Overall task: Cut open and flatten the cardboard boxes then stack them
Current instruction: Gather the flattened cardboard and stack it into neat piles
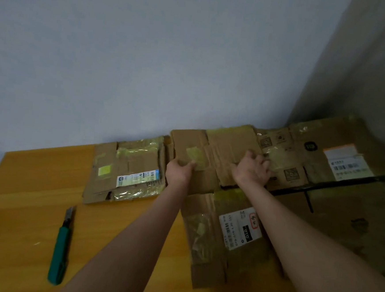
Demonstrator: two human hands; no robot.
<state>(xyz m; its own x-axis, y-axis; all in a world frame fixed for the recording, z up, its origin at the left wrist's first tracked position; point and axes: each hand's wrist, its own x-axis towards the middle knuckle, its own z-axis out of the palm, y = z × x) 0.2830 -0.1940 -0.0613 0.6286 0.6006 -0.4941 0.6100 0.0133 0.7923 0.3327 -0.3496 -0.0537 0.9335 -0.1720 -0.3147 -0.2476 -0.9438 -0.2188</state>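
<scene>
Both my hands hold a flattened brown cardboard box (216, 147) near the wall at the table's back. My left hand (179, 171) grips its near left edge, thumb on top by a yellowish tape patch. My right hand (252, 169) grips its right part with curled fingers. This box lies partly over another flattened box with a white label (226, 236) nearer to me. A stack of flattened boxes with a blue-white label (127, 170) lies to the left. A green utility knife (60, 246) rests on the table, blade out, away from both hands.
The wooden table (21, 201) stands against a grey wall. To the right sits a large brown box (343, 203) with a black strap, and on it a flattened box with a white shipping label (313, 150). The table's left edge is close to the knife.
</scene>
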